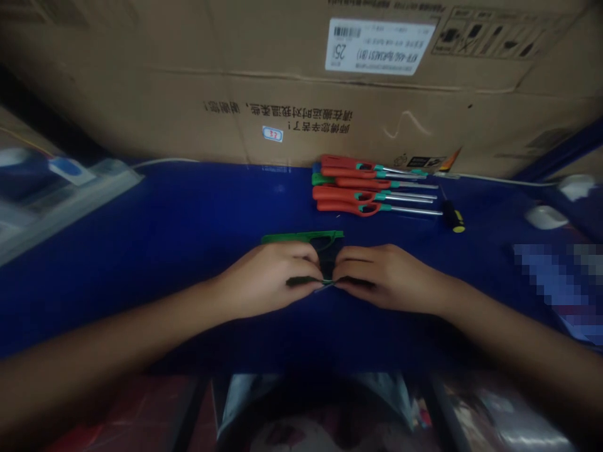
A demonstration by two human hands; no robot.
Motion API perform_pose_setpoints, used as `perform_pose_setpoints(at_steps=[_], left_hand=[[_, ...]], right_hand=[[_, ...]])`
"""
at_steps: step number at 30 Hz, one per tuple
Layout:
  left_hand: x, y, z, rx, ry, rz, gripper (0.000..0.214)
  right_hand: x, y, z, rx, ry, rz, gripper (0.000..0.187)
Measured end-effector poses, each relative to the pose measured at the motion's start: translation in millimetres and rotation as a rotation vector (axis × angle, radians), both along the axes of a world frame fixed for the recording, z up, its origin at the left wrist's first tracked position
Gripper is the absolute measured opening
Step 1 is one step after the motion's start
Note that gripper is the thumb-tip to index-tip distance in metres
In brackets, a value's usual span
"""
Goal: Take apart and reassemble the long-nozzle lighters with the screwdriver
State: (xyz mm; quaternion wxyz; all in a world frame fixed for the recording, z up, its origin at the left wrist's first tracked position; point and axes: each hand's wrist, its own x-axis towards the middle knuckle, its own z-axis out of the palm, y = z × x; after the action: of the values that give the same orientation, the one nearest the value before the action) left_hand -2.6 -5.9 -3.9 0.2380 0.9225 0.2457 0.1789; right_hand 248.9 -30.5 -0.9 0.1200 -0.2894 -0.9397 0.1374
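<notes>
As fingers pinch a sliver, green plastic curves nearby

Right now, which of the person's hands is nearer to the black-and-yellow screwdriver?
Right. The right hand is just nearer the person and a little left of the screwdriver; the left hand is farther left, beyond the right.

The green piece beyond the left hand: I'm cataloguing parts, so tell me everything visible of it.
The green piece looks like plastic: long, narrow, with a curved loop toward its right end. It lies lengthwise left to right on the blue tabletop, just beyond the left hand, which partly hides it; whether they touch is unclear.
</notes>
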Motion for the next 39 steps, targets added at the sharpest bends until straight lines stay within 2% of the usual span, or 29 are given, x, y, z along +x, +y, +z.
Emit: perform_pose_setpoints(at_steps=[8, 13, 16, 24, 30, 33, 36, 39], left_hand=[[-0.8, 1.5, -3.1, 0.029, 0.040, -0.007, 0.015], [-2.3, 0.2, 1.0, 0.180, 0.106, -0.069, 0.015], [-3.4, 0.5, 1.4, 0.307, 0.133, -0.111, 0.023], [-1.8, -3.2, 6.5, 0.476, 0.215, -0.190, 0.027], [-0.8, -3.8, 7.7, 0.470, 0.198, -0.182, 0.027], [-2.7, -0.6, 3.4, 0.481, 0.155, -0.171, 0.029], [-4.6, 1.6, -0.6, 0.497, 0.128, -0.166, 0.027], [-6.1, 2.1, -2.5, 0.518, 0.099, -0.175, 0.024]], right_hand=[[3.9, -0.5, 6.5, -0.088, 0.069, -0.036, 0.015], [4.8, 0.4, 6.8, -0.174, 0.180, -0.149, 0.010], [2.4, -0.3, 5.1, -0.206, 0.185, -0.166, 0.011], [-1.4, -2.1, 5.7, -0.164, 0.106, -0.118, 0.013], [3.1, -1.5, 6.4, -0.116, 0.053, -0.025, 0.020], [2.1, -2.2, 8.6, -0.141, 0.111, -0.004, 0.018], [4.7, 2.5, 14.5, -0.127, 0.264, -0.097, 0.012], [22.6, 18.1, 20.9, 0.085, 0.381, -0.354, 0.010]])
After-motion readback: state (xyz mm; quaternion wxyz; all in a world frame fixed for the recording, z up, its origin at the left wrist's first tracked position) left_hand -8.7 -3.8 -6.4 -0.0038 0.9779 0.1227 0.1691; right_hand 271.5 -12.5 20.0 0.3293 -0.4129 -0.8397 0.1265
